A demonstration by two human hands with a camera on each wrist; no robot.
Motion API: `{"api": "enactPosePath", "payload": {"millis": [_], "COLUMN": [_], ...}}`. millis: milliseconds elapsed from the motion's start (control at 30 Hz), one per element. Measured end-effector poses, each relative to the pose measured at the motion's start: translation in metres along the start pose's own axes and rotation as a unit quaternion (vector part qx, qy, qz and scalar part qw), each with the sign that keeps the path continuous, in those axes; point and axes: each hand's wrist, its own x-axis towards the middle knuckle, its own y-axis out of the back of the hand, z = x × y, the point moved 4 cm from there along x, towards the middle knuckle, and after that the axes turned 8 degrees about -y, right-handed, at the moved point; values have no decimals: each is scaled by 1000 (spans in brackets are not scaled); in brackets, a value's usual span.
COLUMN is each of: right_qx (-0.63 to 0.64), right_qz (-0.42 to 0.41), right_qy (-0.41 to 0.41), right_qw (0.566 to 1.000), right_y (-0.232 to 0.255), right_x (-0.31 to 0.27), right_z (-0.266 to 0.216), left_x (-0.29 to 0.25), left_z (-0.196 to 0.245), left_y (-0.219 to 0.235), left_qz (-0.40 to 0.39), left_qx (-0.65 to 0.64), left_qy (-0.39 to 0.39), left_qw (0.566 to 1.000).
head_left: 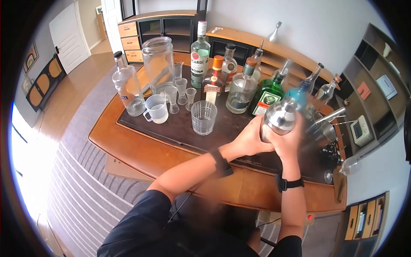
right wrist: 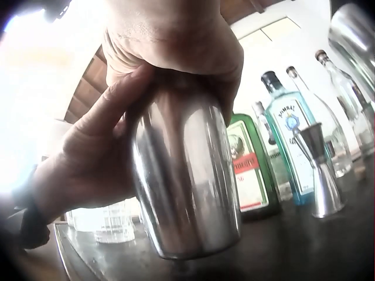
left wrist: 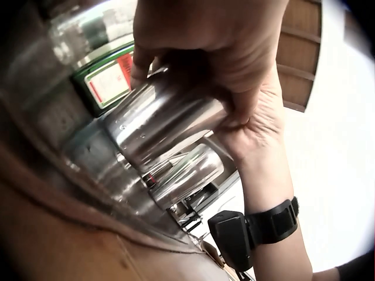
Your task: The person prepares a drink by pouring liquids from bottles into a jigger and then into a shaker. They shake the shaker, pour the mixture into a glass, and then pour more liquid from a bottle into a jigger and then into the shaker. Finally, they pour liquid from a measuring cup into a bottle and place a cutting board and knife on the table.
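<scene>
Both hands grip a silver metal shaker [head_left: 280, 116] [left wrist: 167, 120] [right wrist: 187, 187], held over the dark mat at the right part of the table. My left hand [head_left: 251, 139] [left wrist: 205, 26] [right wrist: 88, 155] wraps its left side, and my right hand [head_left: 287, 139] [left wrist: 258, 126] [right wrist: 176, 35] wraps the right side and upper part. Palms and fingers hide much of the metal. In the right wrist view the shaker's narrower base points down. A green bottle [head_left: 266, 97] [left wrist: 108, 82] [right wrist: 252, 170] stands just behind it.
An empty ribbed tumbler [head_left: 204, 120] stands left of the hands, near a measuring cup [head_left: 157, 111] and small glasses. Several bottles line the back. A jigger [right wrist: 326, 187], a mixing tin [head_left: 323, 133] and a stemmed glass [head_left: 351, 165] are to the right.
</scene>
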Motion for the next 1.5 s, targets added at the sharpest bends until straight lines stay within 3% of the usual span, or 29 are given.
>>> {"api": "enactPosePath", "payload": {"millis": [33, 133, 167, 300, 400, 433, 500, 600, 667, 733, 800, 867, 900, 967, 1000, 1067, 1133, 1167, 1267, 1400, 1433, 1500], "right_qx": [35, 224, 209, -58, 223, 245, 66, 60, 241, 126, -26, 196, 214, 131, 24, 82, 246, 257, 15, 298, 200, 120], "right_qz": [26, 77, 89, 7, 55, 89, 12, -9, 27, 39, 1, 17, 12, 14, -21, -24, -15, -13, -51, -25, -38, -62], "right_qy": [13, 11, 57, 92, -18, -27, 52, 102, 35, 30, 104, 23, 1, 50, 67, 55, -27, -8, 101, -60, -36, 23], "right_qw": [999, 972, 972, 994, 973, 965, 996, 993, 969, 991, 994, 980, 977, 990, 997, 995, 969, 966, 994, 952, 978, 991], "right_y": [2, 17, 22, 6, 13, 15, 3, -7, -5, -9, -21, -23, -24, -31, -36, -40, -34, -35, -43, -29, -29, -34], "right_x": [0, 10, 9, 3, 7, 4, 0, 4, 9, 12, 9, 14, 15, 17, 13, 14, 17, 16, 16, 13, 15, 14], "right_z": [-15, -25, -37, -16, -32, -43, -33, -22, -29, -17, -17, -18, -25, -17, -20, -23, -33, -38, -28, -43, -33, -20], "left_x": [-5, -7, -10, -17, -25, -26, -31, -35, -37, -38, -37, -34, -37, -39, -36, -33, -37, -37, -35, -37, -37, -36], "left_z": [-3, 19, 24, 30, 31, 32, 29, 26, 29, 25, 22, 26, 27, 27, 26, 27, 31, 30, 24, 25, 25, 20], "left_y": [4, 6, 7, 17, 20, 21, 26, 32, 34, 37, 41, 43, 44, 45, 45, 49, 49, 48, 51, 51, 50, 50], "left_qz": [-6, -9, -11, -20, -17, -11, 5, 13, 3, 11, 19, 16, 17, 10, 1, 5, 25, 25, 32, 31, 34, 14], "left_qx": [117, 108, 105, 195, 179, 162, 161, 178, 196, 195, 186, 188, 188, 212, 224, 219, 210, 210, 232, 197, 187, 207], "left_qy": [-35, 14, 20, -12, 34, 48, 49, 49, 52, 70, 64, 67, 72, 43, 24, 44, 84, 81, 49, 84, 82, 65], "left_qw": [992, 994, 994, 981, 983, 985, 986, 983, 979, 978, 980, 980, 979, 976, 974, 975, 974, 974, 971, 976, 978, 976]}}
